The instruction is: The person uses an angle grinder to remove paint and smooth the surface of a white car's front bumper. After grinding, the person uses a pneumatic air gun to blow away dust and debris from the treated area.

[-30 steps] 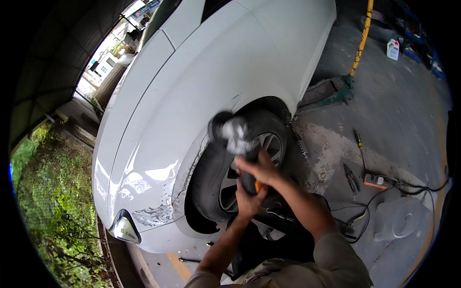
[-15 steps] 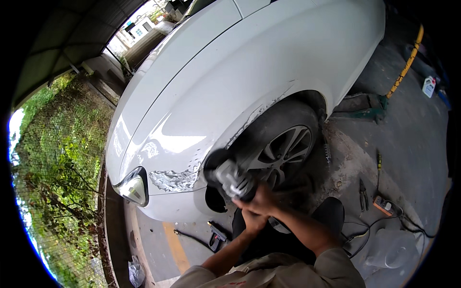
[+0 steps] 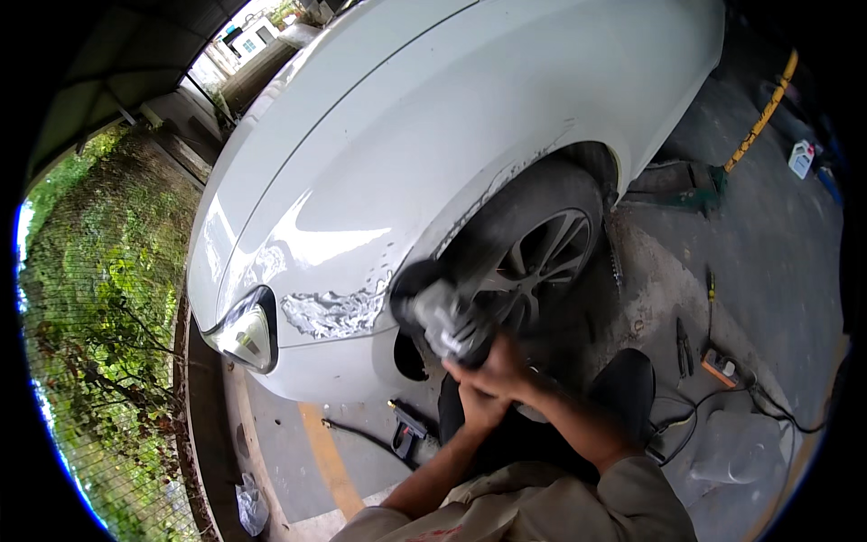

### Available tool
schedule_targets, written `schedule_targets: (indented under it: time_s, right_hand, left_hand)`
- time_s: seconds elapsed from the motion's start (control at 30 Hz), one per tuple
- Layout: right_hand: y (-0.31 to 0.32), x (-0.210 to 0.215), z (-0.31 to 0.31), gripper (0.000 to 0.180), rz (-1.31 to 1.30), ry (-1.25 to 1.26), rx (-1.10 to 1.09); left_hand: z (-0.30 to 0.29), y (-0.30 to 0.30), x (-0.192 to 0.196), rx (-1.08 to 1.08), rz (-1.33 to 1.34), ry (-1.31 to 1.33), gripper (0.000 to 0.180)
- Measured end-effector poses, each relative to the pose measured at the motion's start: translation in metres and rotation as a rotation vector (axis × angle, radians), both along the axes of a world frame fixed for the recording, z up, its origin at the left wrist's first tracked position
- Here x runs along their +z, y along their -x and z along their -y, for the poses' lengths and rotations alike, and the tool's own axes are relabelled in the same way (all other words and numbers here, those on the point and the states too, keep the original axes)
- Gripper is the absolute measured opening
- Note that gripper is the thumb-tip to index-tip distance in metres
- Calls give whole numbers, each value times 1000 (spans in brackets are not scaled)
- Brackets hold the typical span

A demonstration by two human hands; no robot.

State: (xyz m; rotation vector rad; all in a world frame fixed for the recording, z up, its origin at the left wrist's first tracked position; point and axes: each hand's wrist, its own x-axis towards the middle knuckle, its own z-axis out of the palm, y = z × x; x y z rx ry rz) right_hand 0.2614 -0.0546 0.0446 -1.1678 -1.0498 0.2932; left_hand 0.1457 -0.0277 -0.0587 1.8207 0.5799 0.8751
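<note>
Both my hands are closed round an angle grinder point(image 3: 444, 323) with a silver head and a dark round disc, blurred by motion. My right hand point(image 3: 508, 369) wraps its dark body, and my left hand point(image 3: 481, 405) grips just below, partly hidden by the right. The disc is at the front edge of the wheel arch of a white car point(image 3: 379, 163); whether it touches the paint I cannot tell. Left of the disc, a patch of bare, scraped metal point(image 3: 332, 312) shows on the fender. More scraped marks run along the arch above the tyre point(image 3: 542, 203).
A headlight point(image 3: 246, 339) is at the left. On the floor lie a spray-gun-like tool with a hose point(image 3: 406, 438), pliers point(image 3: 684, 348), a screwdriver point(image 3: 712, 287) and an orange power strip point(image 3: 720, 366) with black cables. A green floor jack point(image 3: 686, 188) with a yellow handle stands behind the wheel.
My view has shifted slightly. Both hands still hold the grinder, which stays by the front of the wheel arch with its disc slightly lower along the edge.
</note>
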Motion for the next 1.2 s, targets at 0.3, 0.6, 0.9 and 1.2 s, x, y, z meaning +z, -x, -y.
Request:
schedule_targets:
  time_s: [0.3, 0.6, 0.9, 1.2]
  right_hand:
    - [12, -3, 6, 61, 8, 119, 77]
    - [1, 1, 12, 62, -34, 111, 77]
    - [4, -4, 7, 51, -34, 98, -1]
    - [-2, 3, 11, 48, -70, 68, 49]
  left_hand:
    - [22, -1, 12, 67, 32, 46, 70]
    - [15, -4, 12, 15, 12, 94, 62]
    - [6, -4, 16, -47, -5, 7, 64]
    - [10, -9, 19, 56, 15, 29, 72]
